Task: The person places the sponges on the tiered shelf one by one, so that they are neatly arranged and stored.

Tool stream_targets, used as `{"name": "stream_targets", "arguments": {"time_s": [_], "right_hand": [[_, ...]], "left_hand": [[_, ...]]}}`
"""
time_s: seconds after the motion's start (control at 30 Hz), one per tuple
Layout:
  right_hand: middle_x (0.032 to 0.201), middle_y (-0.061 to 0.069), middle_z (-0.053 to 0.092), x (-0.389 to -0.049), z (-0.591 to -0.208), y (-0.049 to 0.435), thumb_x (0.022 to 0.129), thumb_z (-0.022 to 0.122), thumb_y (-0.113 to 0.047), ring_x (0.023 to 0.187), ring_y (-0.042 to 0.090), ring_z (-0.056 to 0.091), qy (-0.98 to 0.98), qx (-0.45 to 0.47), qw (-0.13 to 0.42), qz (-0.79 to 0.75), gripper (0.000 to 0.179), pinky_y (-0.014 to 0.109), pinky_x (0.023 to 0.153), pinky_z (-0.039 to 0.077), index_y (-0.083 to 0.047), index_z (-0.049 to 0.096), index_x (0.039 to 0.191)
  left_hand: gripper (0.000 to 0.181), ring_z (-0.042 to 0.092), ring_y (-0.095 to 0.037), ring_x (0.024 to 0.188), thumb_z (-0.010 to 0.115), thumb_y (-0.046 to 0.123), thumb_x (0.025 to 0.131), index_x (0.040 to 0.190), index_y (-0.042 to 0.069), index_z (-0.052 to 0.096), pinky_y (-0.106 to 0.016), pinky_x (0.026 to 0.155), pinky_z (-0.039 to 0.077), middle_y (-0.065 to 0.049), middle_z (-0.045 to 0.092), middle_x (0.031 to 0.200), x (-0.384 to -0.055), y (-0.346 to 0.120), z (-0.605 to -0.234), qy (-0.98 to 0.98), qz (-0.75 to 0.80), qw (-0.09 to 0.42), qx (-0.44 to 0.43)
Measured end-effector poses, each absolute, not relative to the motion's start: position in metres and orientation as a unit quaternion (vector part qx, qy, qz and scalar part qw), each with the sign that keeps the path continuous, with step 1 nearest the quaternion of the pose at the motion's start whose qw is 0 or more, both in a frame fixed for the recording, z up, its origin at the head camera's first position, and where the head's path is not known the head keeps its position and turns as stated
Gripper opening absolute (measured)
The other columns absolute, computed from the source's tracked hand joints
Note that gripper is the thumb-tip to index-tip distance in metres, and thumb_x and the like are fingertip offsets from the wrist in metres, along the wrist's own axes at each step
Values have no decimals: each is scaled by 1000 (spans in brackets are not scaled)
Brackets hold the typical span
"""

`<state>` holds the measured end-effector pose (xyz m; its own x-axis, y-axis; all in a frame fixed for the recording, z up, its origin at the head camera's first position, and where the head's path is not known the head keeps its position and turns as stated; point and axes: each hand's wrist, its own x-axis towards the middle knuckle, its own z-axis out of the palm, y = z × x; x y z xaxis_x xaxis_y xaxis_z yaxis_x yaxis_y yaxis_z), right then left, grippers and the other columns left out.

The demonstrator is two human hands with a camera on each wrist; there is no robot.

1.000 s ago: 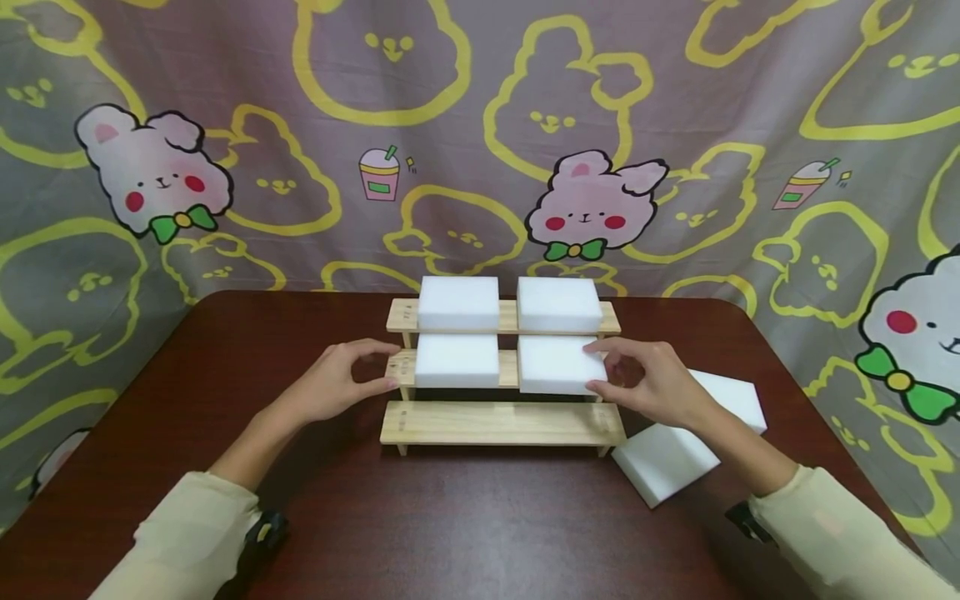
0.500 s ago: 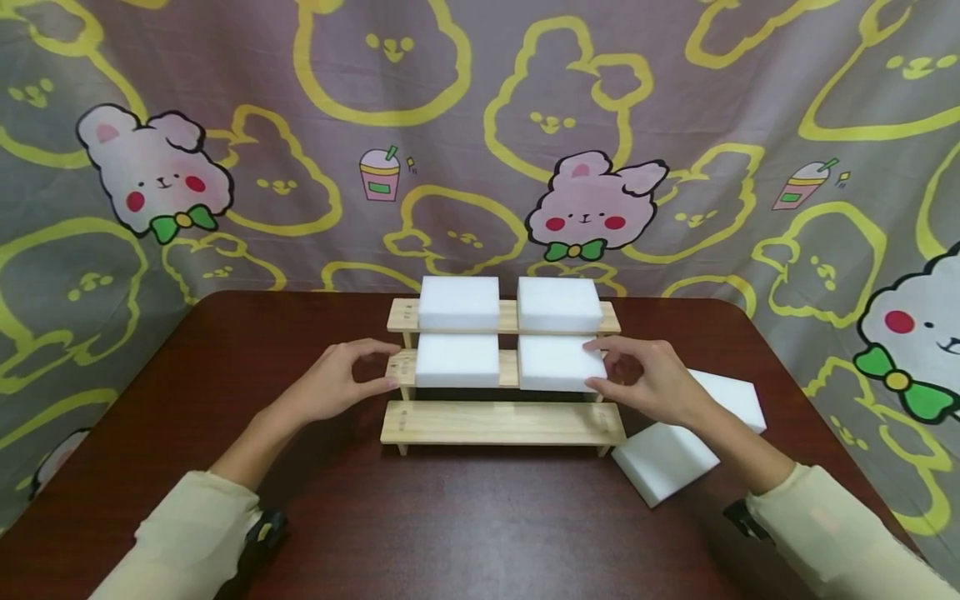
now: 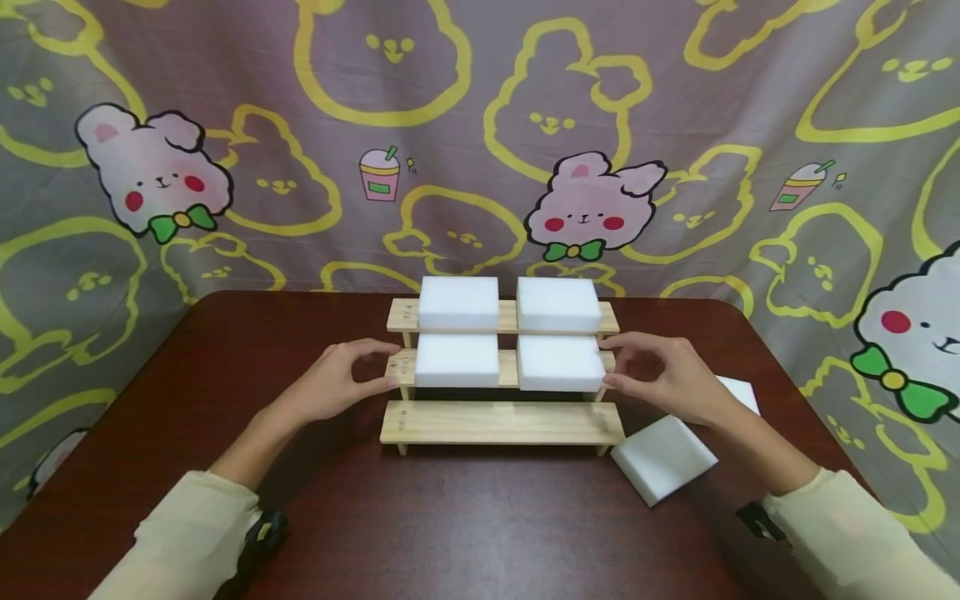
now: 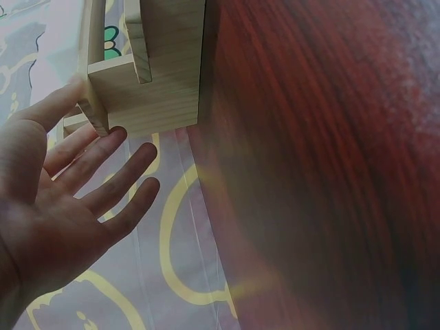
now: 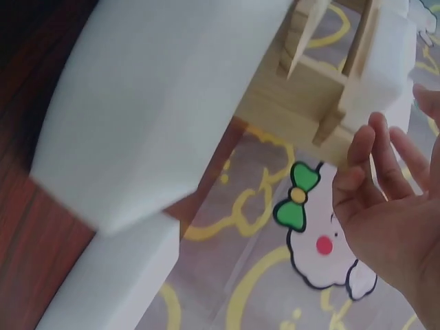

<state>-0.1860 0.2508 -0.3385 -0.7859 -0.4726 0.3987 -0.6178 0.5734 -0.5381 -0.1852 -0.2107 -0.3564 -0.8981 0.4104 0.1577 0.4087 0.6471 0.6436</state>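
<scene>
White rectangular foam block [image 3: 561, 360] sits on the right half of the middle shelf of the three-tier pale wooden rack [image 3: 502, 425]. Lies flat, broad face up, narrow side toward me; I read its long axis as left-right along the shelf, though foreshortening makes that hard to judge.

Right hand [image 3: 678, 379] is at the block's right end, fingers loosely bent, released; can't confirm fingertip contact. Left hand [image 3: 330, 383] pinches the middle shelf's left end, thumb in front; index tip partly hidden.

Matching foam blocks: one beside it [image 3: 457, 362], two on the top shelf [image 3: 458, 304]. Two loose slabs [image 3: 667, 460] on the dark red-brown table [image 3: 480, 517]; right wrist hides most of the farther one. My right wrist cam crops the thumb and blurs the nearest slab.
</scene>
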Motion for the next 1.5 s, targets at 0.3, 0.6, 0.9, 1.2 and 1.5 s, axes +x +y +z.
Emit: {"name": "stream_targets", "arguments": {"time_s": [0.3,0.6,0.9,1.2,1.5], "right_hand": [[81,-9,66,-181,-331,285,86,82,-1,68,9,58,-889,300,87,335,32,24,58,46,-11,74,115],[86,-13,70,-182,-338,315,82,87,-3,73,5,59,-896,324,23,301,32,24,56,47,-11,74,111],[100,2,74,-181,-353,323,77,93,-15,87,11,66,-884,357,-93,289,44,29,69,57,-5,73,115],[102,-1,73,-183,-357,319,74,94,-10,87,9,63,-897,340,-105,263,43,29,70,56,-6,74,112],[96,-8,71,-188,-359,324,74,94,-9,84,9,62,-927,310,-38,209,38,30,66,55,-6,76,107]], "left_hand": [[48,59,-42,127,78,21,95,135,-3,65,-62,105,46,-21,66,135,-186,-211,-357,906,357,4,226],[49,59,-41,127,78,23,95,135,-3,65,-62,105,46,-21,66,134,-185,-209,-355,906,361,6,223],[49,59,-42,127,79,23,95,134,-3,65,-63,105,45,-21,66,134,-184,-209,-356,907,359,4,220],[49,59,-42,127,79,23,95,134,-3,65,-63,105,45,-21,67,134,-185,-209,-357,907,358,1,222],[48,60,-40,127,79,20,94,134,-3,65,-61,105,46,-19,67,134,-187,-210,-359,906,360,-1,222]]}}
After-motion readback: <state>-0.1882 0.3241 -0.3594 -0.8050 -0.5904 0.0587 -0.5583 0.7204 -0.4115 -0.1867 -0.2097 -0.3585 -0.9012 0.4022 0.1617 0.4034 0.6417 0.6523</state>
